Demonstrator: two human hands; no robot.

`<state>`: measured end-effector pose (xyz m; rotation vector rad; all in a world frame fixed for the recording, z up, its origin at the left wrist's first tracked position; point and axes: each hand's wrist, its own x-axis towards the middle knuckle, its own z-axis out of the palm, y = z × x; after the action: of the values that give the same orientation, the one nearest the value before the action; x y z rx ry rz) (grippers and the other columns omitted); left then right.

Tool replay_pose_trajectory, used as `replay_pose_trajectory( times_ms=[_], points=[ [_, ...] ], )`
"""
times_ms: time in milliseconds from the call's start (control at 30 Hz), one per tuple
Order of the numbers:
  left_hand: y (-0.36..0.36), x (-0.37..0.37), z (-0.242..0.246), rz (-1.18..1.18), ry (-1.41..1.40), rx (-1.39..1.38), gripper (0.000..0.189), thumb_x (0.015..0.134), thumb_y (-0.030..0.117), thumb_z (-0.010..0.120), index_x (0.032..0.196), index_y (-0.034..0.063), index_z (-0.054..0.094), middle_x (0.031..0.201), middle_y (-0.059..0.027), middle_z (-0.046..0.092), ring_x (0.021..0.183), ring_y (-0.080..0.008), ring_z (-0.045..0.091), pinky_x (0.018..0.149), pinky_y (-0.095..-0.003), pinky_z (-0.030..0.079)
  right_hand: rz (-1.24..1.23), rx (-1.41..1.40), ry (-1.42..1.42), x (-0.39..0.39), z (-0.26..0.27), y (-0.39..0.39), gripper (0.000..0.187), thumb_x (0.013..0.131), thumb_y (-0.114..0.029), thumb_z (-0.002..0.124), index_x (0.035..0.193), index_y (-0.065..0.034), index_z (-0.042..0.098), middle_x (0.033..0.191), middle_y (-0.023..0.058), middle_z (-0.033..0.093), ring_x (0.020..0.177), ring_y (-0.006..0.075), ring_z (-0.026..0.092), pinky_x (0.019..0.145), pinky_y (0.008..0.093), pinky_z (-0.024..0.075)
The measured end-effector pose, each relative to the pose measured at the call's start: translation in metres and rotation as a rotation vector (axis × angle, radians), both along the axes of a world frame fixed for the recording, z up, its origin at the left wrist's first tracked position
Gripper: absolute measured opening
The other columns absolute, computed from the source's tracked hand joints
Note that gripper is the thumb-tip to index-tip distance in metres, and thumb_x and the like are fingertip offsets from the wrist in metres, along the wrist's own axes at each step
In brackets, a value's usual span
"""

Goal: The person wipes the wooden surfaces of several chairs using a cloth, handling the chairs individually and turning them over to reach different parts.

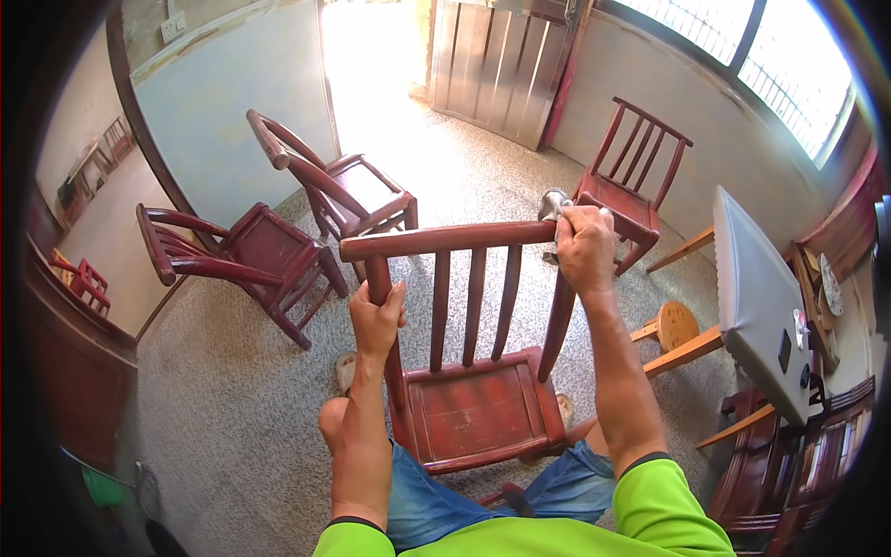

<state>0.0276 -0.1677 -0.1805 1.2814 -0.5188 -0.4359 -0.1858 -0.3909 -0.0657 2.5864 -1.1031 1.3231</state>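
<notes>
A red-brown wooden chair (pixel 480 411) stands right in front of me, its seat towards my lap and its slatted back away from me. My left hand (pixel 378 313) is wrapped around the left back post, just under the top rail (pixel 452 239). At the rail's right end, my right hand (pixel 586 244) grips a crumpled grey cloth (pixel 555 203) pressed against the wood. Part of that cloth is hidden under my fingers. The right back post (pixel 557 327) runs down from below this hand to the seat.
Two similar chairs (pixel 268 244) (pixel 362 188) stand to the left, and another chair (pixel 630 184) is by the right wall. A cloth-covered table (pixel 755 306) and a round wooden stool (pixel 676 326) are at right. Beyond lies a bright doorway (pixel 376 56) with a metal door (pixel 498 66).
</notes>
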Motion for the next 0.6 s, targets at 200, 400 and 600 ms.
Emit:
replay_pose_trajectory(
  times_ms=[200,400,600],
  points=[
    [0.0,0.0,0.0,-0.011,-0.004,-0.006,0.019,0.094,0.016,0.076,0.087,0.0057,0.062,0.065,0.0012,0.06,0.05,-0.0059,0.056,0.043,-0.0226,0.046,0.026,0.006,-0.035,0.018,-0.008,0.025,0.019,0.095,-0.016,0.067,0.108,-0.0067,0.078,0.108,0.0098,0.071,0.102,0.0302,0.058,0.094,0.0404,0.0466],
    [-0.001,-0.002,0.003,0.016,-0.008,0.023,0.02,0.093,0.017,0.076,0.087,0.0057,0.061,0.065,0.001,0.06,0.05,-0.0059,0.057,0.043,-0.0231,0.046,0.055,0.077,-0.124,0.045,-0.02,0.062,0.026,0.092,-0.011,0.07,0.116,-0.006,0.075,0.122,0.0126,0.061,0.112,0.0317,0.053,0.102,0.0428,0.0418],
    [0.002,0.001,-0.001,0.0,0.012,0.014,0.02,0.093,0.018,0.076,0.089,0.0052,0.061,0.065,0.0003,0.06,0.05,-0.0064,0.057,0.043,-0.0237,0.046,0.194,0.172,-0.191,0.082,-0.032,0.102,0.029,0.091,-0.009,0.069,0.119,-0.0006,0.07,0.122,0.0154,0.056,0.112,0.0317,0.051,0.096,0.0434,0.0449]
  ],
)
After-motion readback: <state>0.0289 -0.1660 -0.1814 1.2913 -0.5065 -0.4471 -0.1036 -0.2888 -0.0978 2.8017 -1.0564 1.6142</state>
